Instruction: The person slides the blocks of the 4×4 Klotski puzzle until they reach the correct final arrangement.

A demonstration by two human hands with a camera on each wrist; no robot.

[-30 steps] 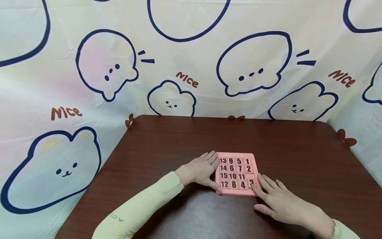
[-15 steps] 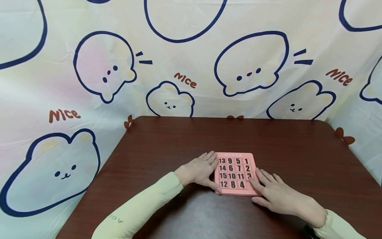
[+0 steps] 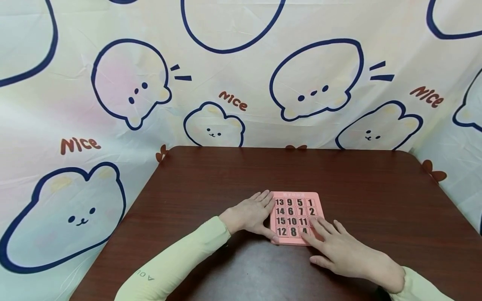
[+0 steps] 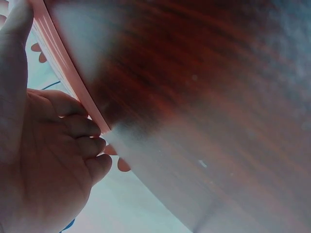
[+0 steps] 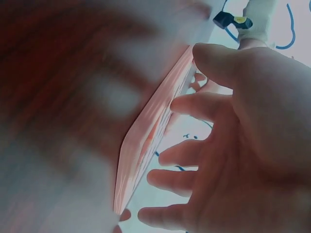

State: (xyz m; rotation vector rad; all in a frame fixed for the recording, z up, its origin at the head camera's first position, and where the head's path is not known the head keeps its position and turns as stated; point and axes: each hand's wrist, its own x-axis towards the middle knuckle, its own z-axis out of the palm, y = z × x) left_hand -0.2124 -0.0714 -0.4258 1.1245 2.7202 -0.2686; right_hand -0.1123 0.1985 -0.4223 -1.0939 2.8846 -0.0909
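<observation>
A pink sliding number puzzle lies flat on the brown table, its tiles in rows. My left hand rests along the puzzle's left side, thumb at the near corner and fingers reaching to the far one. In the left wrist view, its fingertips meet the puzzle's edge. Over the lower right tiles, my right hand spreads its fingers, the index fingertip on the 4 tile. Another finger covers the right end of the third row, hiding the tile there. The right wrist view shows the right thumb beside the puzzle's near edge.
The dark brown table extends around the puzzle. A patterned cloth with bear drawings hangs behind and beside it. In the right wrist view a black device sits by the pale left sleeve.
The 3 tile slid up from the bottom right corner into the third row, under my right fingers. My right hand then moved left onto the 4 tile. My left hand stayed put.
</observation>
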